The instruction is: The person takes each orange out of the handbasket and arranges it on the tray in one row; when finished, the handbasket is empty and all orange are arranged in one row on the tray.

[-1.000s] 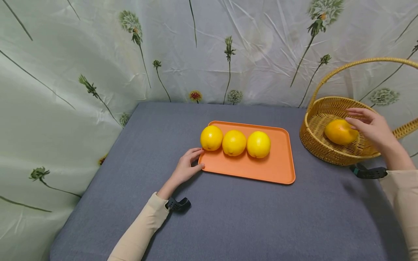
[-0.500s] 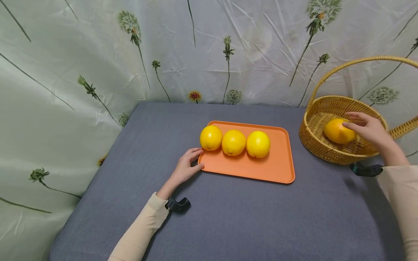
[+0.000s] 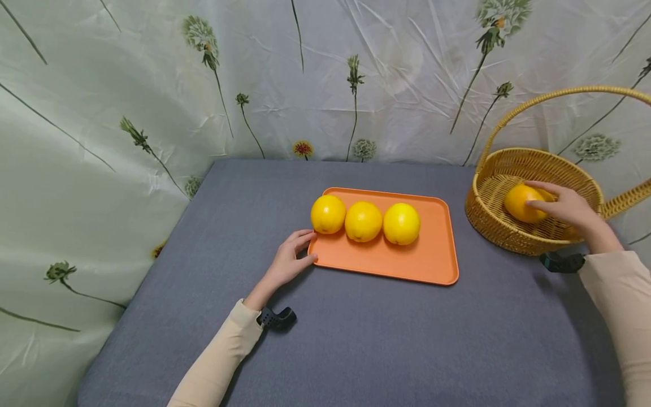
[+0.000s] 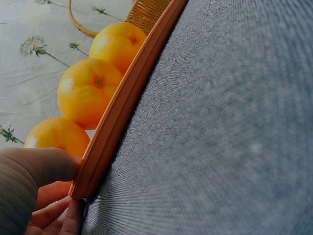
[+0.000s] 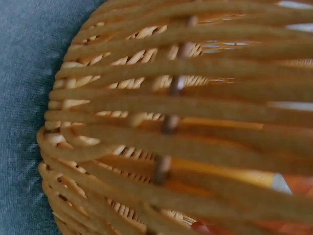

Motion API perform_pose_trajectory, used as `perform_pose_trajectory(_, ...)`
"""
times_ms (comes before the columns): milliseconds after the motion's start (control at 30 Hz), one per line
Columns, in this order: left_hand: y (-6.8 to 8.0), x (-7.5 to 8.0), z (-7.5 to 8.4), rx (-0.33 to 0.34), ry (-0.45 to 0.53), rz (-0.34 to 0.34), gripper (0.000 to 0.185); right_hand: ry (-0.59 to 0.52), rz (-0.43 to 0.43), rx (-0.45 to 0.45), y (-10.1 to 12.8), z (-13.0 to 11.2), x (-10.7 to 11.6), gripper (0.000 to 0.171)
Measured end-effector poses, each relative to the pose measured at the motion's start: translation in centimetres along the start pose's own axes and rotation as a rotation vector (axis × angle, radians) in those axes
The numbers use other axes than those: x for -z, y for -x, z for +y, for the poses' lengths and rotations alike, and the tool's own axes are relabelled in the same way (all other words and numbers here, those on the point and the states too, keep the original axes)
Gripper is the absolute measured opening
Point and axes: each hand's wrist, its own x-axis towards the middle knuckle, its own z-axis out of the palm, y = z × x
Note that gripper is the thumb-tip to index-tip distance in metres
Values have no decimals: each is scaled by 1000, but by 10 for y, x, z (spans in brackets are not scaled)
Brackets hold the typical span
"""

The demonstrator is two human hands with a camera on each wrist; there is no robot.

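Item 1. Grey cloth table surface, filling the lower half of the head view; bare cloth takes up the right of the left wrist view.

Item 2. Left hand, centre-left of the head view, beige sleeve running to the lower edge. Thumb and fingers pinch the near left corner of the orange tray; in the left wrist view the thumb lies over the tray rim at lower left with fingertips under it.

Item 3. Orange tray, middle of the head view, lying flat on the cloth. Along its far edge, a row of three yellow-orange fruits, each touching its neighbour: left fruit, middle fruit, right fruit. The left fruit sits just beyond the left hand's fingers.

Item 4. Right hand, right of the head view, reaching over the near rim into the wicker basket. Fingers curl round the basket orange, which rests on the basket floor; how firmly they press cannot be told.

Item 5. Wicker basket, right edge of the head view, well apart from the tray, with a hoop handle arching above. The right wrist view shows only its woven wall, blurred, with orange colour behind the slats.

Item 6. Pale fabric backdrop printed with stemmed flowers, across the upper head view.
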Motion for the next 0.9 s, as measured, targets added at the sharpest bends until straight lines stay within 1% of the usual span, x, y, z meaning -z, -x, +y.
perform_pose_trajectory(100,0,0,0,-3,-1,2,46,17,9,-11,-1,-2,0,70)
perform_pose_trajectory(200,0,1,-1,-4,6,-4,47,33,46,-17,-1,-4,0,70)
perform_pose_trajectory(233,1,2,5,-4,8,-6,46,42,60,-17,-1,-4,0,71)
perform_pose_trajectory(333,1,3,7,0,2,-10,46,65,98,-32,-2,-4,-2,74)
perform_pose_trajectory(467,0,2,3,14,8,-15,46,80,120,-68,-4,-2,-4,80)
perform_pose_trajectory(500,0,1,0,14,10,-15,46,84,123,-77,-5,-2,-5,82)
perform_pose_trajectory(600,-3,-4,-13,10,18,-10,47,94,98,-86,-7,-1,-3,83)
perform_pose_trajectory(700,-6,-8,-27,1,18,2,48,126,16,-63,-11,0,0,84)
perform_pose_trajectory(800,-7,-9,-34,-5,26,7,49,150,-58,-36,-14,0,2,85)
perform_pose_trajectory(833,-7,-9,-35,-9,27,6,49,155,-65,-34,-14,1,2,84)
perform_pose_trajectory(900,-7,-8,-36,-13,29,4,48,160,-52,-31,-15,2,1,84)
